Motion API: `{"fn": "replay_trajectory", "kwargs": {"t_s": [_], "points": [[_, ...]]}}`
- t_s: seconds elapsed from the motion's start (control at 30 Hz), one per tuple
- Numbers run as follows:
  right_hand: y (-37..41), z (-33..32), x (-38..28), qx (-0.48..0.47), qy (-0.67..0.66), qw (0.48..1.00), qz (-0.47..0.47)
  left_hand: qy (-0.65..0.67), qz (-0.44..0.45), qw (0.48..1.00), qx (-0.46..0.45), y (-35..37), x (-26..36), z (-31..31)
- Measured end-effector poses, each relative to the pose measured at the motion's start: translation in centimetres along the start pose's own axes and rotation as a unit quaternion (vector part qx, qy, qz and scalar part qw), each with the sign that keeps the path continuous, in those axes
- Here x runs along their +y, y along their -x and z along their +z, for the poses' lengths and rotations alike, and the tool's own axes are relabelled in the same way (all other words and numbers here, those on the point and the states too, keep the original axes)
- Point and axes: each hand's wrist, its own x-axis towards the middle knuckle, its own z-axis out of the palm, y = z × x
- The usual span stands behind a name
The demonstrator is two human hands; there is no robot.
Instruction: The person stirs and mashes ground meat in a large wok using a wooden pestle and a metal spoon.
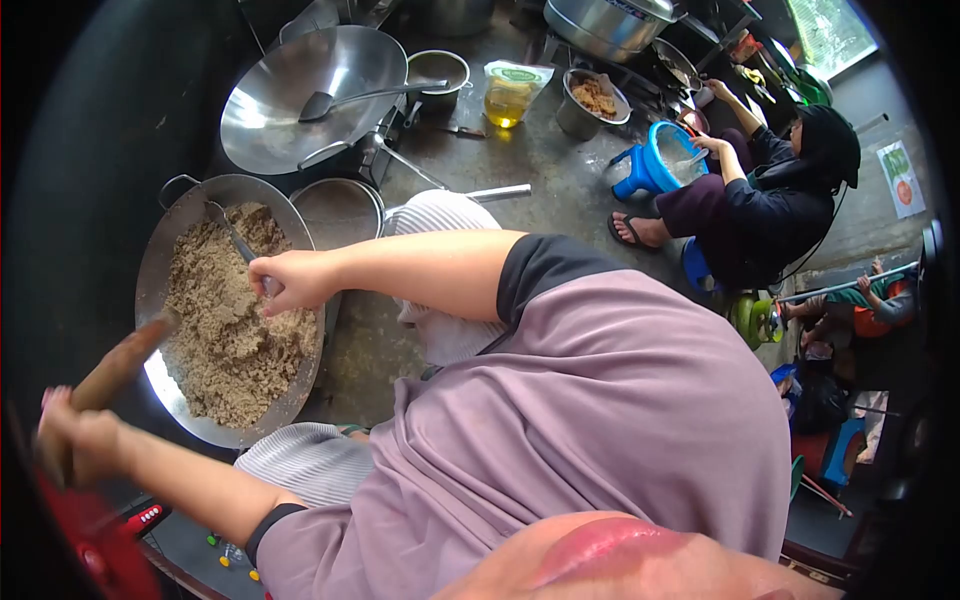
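Head view: with the right hand (290, 279) clamped on the metal utensil (238, 240) and the left hand (88, 440) around the wooden stick (122, 362), slow, deep strokes should best turn the crumbly mixture (235, 335) in the far-left pan (152, 275).

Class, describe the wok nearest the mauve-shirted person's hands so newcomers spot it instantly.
From the mauve shirt, follow the right hand to a wide metal wok. Unlike the upper wok with its spatula, this one holds a crumbly beige mixture.

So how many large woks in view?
2: one wok at left, holding brown crumbly food; the other wok above it in the picture, with a spatula. More may be hidden.
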Motion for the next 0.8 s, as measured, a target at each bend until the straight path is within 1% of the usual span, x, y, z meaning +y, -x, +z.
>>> {"fn": "replay_trajectory", "kwargs": {"t_s": [0.03,0.07,0.1,0.13,0.17,0.2,0.23,0.27,0.3,0.37,0.43,0.47,0.5,0.53,0.57,0.6,0.63,0.67,0.7,0.73,0.77,0.8], "points": [[-0.1,0.1,0.2,-0.003,-0.004,1.000,-0.006,0.021,0.106,0.994,-0.017,-1.5,-2.6,-1.8],[-0.4,0.1,0.4,-0.008,-0.005,1.000,-0.013,0.045,0.210,0.976,-0.040,-3.0,-5.1,-3.6],[-0.4,0.2,0.6,-0.012,-0.007,1.000,-0.018,-0.052,0.257,0.961,-0.086,-2.6,-4.2,-3.0],[-0.3,0.3,0.3,-0.008,0.006,1.000,-0.012,-0.144,0.313,0.931,-0.125,-2.1,-3.3,-2.5],[-0.4,0.6,0.9,-0.006,0.018,1.000,-0.023,-0.219,0.371,0.889,-0.157,-1.7,-2.4,-2.0],[-0.9,1.0,1.6,-0.002,0.029,0.999,-0.036,-0.071,-0.042,0.986,-0.145,1.9,-2.0,1.2],[-1.3,1.1,1.8,0.004,0.043,0.998,-0.051,-0.076,-0.181,0.970,-0.143,5.2,-7.3,3.2],[-1.1,1.1,1.5,0.002,0.021,0.999,-0.046,-0.143,-0.159,0.968,-0.131,8.3,-11.5,4.1],[-1.5,1.3,2.1,0.003,0.029,0.998,-0.059,-0.108,-0.214,0.967,-0.091,9.5,-9.2,4.6],[0.1,0.6,0.0,-0.008,-0.003,1.000,-0.005,-0.096,-0.235,0.962,-0.101,9.5,-7.4,4.5],[0.1,0.2,0.0,-0.001,0.000,1.000,-0.010,-0.017,-0.100,0.994,-0.032,6.9,-4.5,3.7],[0.0,0.2,0.1,0.002,0.000,1.000,-0.012,-0.050,-0.063,0.993,-0.086,3.8,-1.3,1.7],[-0.1,0.2,0.4,0.002,0.002,1.000,-0.015,-0.026,-0.073,0.995,-0.059,1.4,0.3,0.0],[-0.3,0.3,0.8,0.002,0.002,1.000,-0.017,-0.090,0.019,0.995,-0.049,-0.5,2.1,-2.3],[-0.6,0.3,1.0,0.002,0.005,1.000,-0.021,-0.015,0.062,0.997,-0.048,-2.5,0.7,-5.0],[-0.7,0.4,1.1,0.003,0.004,1.000,-0.025,0.128,0.105,0.984,-0.068,-5.3,-5.0,-7.1],[-1.1,0.8,1.5,0.002,0.013,0.999,-0.039,0.181,0.123,0.972,-0.088,-6.2,-7.5,-8.7],[-1.5,1.2,2.0,0.002,0.024,0.998,-0.051,0.165,0.095,0.975,-0.112,-4.8,-7.8,-7.9],[-1.6,1.3,2.2,0.004,0.037,0.997,-0.064,0.080,0.002,0.991,-0.112,-2.1,-6.5,-5.0],[-1.3,1.4,1.7,0.000,0.042,0.998,-0.048,-0.017,-0.093,0.987,-0.127,0.7,-5.2,-2.1],[-1.1,1.6,1.6,-0.006,0.035,0.998,-0.045,-0.105,-0.181,0.966,-0.155,3.4,-3.8,0.9],[-1.0,1.8,1.5,0.000,0.054,0.997,-0.052,-0.122,-0.192,0.965,-0.131,7.7,-7.0,2.3]]}}
